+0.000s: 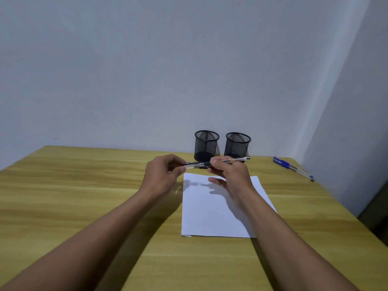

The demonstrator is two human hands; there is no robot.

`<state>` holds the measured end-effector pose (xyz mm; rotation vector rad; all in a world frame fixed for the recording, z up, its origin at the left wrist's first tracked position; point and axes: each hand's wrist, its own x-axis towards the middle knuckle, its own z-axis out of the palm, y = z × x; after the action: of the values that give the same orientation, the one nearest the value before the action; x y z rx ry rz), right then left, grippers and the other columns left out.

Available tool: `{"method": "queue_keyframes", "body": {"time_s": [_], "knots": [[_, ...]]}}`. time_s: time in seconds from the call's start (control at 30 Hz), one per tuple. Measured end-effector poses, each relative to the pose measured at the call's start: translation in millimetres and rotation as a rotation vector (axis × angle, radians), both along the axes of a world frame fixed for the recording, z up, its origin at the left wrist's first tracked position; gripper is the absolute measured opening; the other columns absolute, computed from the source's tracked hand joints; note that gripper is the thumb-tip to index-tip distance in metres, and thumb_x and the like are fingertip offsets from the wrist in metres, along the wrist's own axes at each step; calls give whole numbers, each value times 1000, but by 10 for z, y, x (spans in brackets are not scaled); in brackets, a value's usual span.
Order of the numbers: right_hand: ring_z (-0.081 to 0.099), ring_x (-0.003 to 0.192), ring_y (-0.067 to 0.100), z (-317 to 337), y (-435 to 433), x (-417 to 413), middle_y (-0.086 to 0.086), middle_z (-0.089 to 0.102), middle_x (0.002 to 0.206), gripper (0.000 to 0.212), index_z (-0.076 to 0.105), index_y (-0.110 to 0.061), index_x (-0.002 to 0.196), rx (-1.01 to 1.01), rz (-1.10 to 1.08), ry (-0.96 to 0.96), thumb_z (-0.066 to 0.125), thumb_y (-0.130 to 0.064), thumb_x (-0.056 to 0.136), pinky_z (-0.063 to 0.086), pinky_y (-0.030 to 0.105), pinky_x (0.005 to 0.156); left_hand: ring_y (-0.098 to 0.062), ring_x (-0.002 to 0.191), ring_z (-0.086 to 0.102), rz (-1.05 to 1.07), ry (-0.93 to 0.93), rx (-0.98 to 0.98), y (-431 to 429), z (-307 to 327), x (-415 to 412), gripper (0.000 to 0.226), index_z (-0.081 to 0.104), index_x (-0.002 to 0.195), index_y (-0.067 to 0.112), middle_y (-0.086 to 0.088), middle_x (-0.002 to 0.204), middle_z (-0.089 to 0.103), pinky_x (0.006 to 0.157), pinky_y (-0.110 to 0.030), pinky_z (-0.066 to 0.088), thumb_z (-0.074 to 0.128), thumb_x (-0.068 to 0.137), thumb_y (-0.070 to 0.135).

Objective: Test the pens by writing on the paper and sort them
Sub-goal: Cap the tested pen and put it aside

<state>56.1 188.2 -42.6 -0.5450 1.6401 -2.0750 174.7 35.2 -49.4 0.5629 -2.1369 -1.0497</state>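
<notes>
A clear-barrelled pen with black ends (pixel 236 160) is held level above the far edge of the white paper (pixel 212 215). My right hand (pixel 228 175) grips its middle, and my left hand (pixel 161 175) pinches its left end, where the black cap sits. Two black mesh pen cups stand behind the hands by the wall, the left cup (pixel 206 144) and the right cup (pixel 237 146); both look empty. Two blue-capped pens (pixel 292 168) lie at the far right of the table.
The wooden table (pixel 84 196) runs up to a grey wall at the back and another wall on the right. The table's right edge falls away near the blue-capped pens.
</notes>
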Motion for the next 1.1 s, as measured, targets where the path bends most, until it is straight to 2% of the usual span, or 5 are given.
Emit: {"method": "queue_keyframes", "body": {"time_s": [0.17, 0.3, 0.63, 0.93, 1.1], "knots": [[73, 86, 18, 91, 101, 47, 0, 74, 78, 4, 74, -13, 88, -11, 61, 18, 72, -11, 91, 62, 33, 71, 0, 79, 70, -72, 47, 32, 153, 124, 3, 9, 75, 88, 24, 11, 83, 76, 74, -13, 52, 75, 84, 15], [72, 82, 15, 142, 156, 73, 0, 74, 77, 4, 72, -13, 88, -56, 84, -17, 72, -11, 91, 62, 29, 68, -17, 80, 73, -169, 141, 273, 244, 200, 1, 11, 76, 94, 14, -2, 83, 77, 79, -30, 60, 78, 83, 11], [71, 80, 12, 132, 186, 121, 3, 74, 79, 4, 74, -8, 94, -69, 110, -54, 73, -11, 92, 64, 31, 70, -13, 74, 73, -204, 190, 467, 361, 267, 6, 18, 74, 101, 2, -13, 88, 77, 69, -17, 56, 74, 83, -1], [70, 81, 11, 254, 366, -13, -1, 75, 81, 6, 75, -17, 87, -23, 129, -19, 74, -11, 88, 60, 31, 70, -16, 74, 71, -198, 174, 426, 327, 309, 40, 12, 76, 89, 9, -7, 80, 76, 72, -21, 59, 74, 83, -2], [62, 69, 5, 356, 628, -229, -5, 73, 72, 3, 79, -7, 82, 295, 53, 449, 81, -8, 82, 50, 24, 64, -20, 74, 70, -188, 143, 380, 348, 278, -35, 12, 75, 89, 10, -16, 86, 75, 74, -23, 60, 72, 85, -2]]}}
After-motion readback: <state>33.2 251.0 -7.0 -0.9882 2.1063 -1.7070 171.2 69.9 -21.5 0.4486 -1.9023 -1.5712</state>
